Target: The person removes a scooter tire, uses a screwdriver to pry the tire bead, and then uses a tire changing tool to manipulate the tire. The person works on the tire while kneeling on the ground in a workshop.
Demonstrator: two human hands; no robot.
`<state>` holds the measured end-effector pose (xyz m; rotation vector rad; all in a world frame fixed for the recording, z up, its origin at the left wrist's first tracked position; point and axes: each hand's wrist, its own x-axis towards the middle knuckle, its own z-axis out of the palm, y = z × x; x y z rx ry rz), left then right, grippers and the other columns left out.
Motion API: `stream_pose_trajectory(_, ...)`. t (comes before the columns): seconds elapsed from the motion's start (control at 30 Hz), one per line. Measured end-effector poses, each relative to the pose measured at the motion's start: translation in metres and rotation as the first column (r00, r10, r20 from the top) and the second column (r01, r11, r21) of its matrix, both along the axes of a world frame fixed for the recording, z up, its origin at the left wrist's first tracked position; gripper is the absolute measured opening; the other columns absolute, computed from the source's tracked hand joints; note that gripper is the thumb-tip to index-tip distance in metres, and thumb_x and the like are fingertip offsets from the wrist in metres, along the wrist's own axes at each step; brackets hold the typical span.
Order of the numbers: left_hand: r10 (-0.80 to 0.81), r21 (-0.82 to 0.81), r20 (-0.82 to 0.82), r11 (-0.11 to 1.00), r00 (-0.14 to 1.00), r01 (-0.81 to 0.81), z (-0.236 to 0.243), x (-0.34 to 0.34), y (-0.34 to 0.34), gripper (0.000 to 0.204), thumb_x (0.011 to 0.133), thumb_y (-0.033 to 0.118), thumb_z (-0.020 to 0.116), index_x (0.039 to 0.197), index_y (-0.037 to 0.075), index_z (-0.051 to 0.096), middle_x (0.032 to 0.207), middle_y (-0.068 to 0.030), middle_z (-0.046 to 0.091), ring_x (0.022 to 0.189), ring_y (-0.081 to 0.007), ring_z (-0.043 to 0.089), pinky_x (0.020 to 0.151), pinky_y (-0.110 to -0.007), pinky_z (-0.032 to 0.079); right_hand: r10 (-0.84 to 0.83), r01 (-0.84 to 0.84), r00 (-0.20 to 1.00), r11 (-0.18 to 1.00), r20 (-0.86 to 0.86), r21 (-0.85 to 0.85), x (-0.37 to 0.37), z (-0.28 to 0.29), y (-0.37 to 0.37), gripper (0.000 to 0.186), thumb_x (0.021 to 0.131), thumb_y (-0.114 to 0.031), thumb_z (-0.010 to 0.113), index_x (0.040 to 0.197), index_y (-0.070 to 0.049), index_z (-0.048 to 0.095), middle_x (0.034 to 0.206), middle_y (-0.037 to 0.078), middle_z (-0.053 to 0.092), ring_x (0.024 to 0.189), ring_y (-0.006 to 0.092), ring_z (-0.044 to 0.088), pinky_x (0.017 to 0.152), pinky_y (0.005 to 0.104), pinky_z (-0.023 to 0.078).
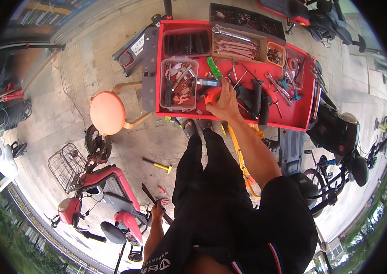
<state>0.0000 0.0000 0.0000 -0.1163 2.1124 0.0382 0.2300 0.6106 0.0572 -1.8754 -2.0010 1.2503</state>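
Observation:
My right hand (224,104) reaches into a red tool tray (257,118), its thumb and fingers spread apart around an orange-red item (212,96). I cannot tell whether it grips that item. Just beyond the fingertips lie a blue-and-white tube-like item (208,82) and a bright green strip (213,67). A clear plastic bin (163,93) of small mixed parts stands left of the hand. To the right are black cylindrical pieces (264,107). Low at my left side, my left hand (157,211) is closed around a long dark bar (148,193).
Combination wrenches (236,48) fill a box at the tray's back. An orange-topped stool (107,113) stands left. A yellow-and-black hammer (157,165) lies on the pavement. A pink scooter (127,205) is at lower left, a black scooter (339,137) at right. A yellow frame (238,150) stands beside my legs.

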Motion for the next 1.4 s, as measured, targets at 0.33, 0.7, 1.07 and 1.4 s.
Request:
stream_pose_trajectory(0.33,-0.04,0.142,-0.059,0.989,0.997,0.048,0.014,0.019,0.02,0.052,0.09,0.05,0.055,0.093,-0.001,0.064,0.079,-0.0133,0.061,0.072,-0.0256,0.059,0.062,-0.04,0.046,-0.127,0.162,0.914,0.985,-0.385,0.059,0.036,-0.015,-0.007,0.1,0.065,-0.013,0.083,0.146,-0.002,0.027,0.135,0.017,0.047,0.113,0.0252,0.055,0.094,0.0354,0.048)
stream_pose_trajectory(0.7,0.069,0.036,-0.016,0.997,0.997,-0.068,0.058,0.038,0.057,0.059,0.09,0.053,0.056,0.111,-0.002,0.062,0.092,-0.0071,0.06,0.077,-0.0158,0.057,0.066,-0.032,0.046,-0.145,0.345,0.852,0.878,-0.503,0.331,0.138,0.096,0.058,0.088,0.069,-0.003,0.076,0.144,-0.003,0.03,0.109,0.011,0.06,0.082,0.0147,0.06,0.07,0.0263,0.05)
stream_pose_trajectory(1.07,-0.208,0.022,0.065,0.978,0.976,0.207,0.045,0.041,0.044,0.076,0.092,0.057,0.052,0.125,-0.011,0.053,0.107,-0.0168,0.063,0.095,-0.0247,0.059,0.085,-0.038,0.047,0.358,-0.299,0.927,0.887,-0.116,0.352,0.007,0.006,0.007,0.09,0.063,-0.017,0.078,0.141,-0.005,0.034,0.127,0.026,0.048,0.117,0.0455,0.046,0.101,0.0515,0.04)
stream_pose_trajectory(1.4,-0.27,0.136,0.019,0.955,0.963,0.265,0.052,0.051,0.029,0.07,0.091,0.052,0.057,0.126,-0.008,0.053,0.097,-0.0094,0.062,0.08,-0.0175,0.058,0.069,-0.033,0.048,0.02,-0.036,0.999,0.874,0.038,0.484,0.057,0.007,-0.004,0.069,0.069,-0.019,0.08,0.128,-0.007,0.047,0.115,0.02,0.053,0.105,0.0409,0.051,0.089,0.0493,0.045)
